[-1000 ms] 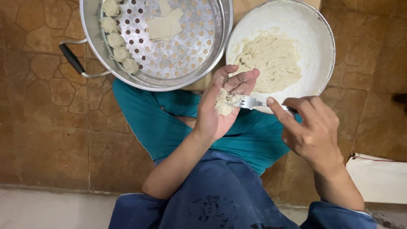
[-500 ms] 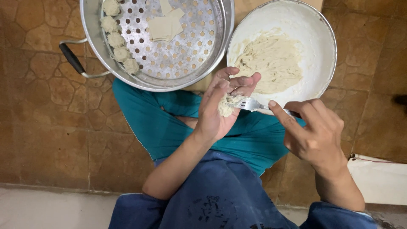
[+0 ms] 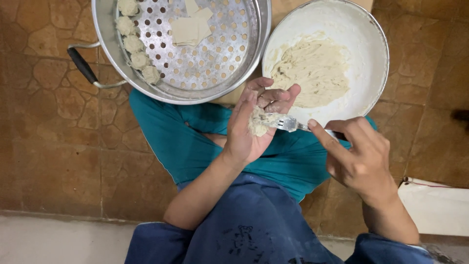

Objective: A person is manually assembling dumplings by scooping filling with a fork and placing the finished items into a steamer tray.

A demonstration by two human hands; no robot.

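Already, five shaped pale dumplings [image 3: 137,46] line your perforated metal steamer tray [image 3: 205,54]; your left hand [image 3: 251,124] cups a half-filled dough wrapper [image 3: 258,122], your right hand [image 3: 359,156] grips a metal fork [image 3: 288,123], creamy filling remains in the white round bowl [image 3: 361,54].

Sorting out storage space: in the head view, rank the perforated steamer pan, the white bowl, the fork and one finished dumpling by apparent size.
1. Perforated steamer pan, partly cropped
2. White bowl
3. Fork, handle hidden
4. Dumpling
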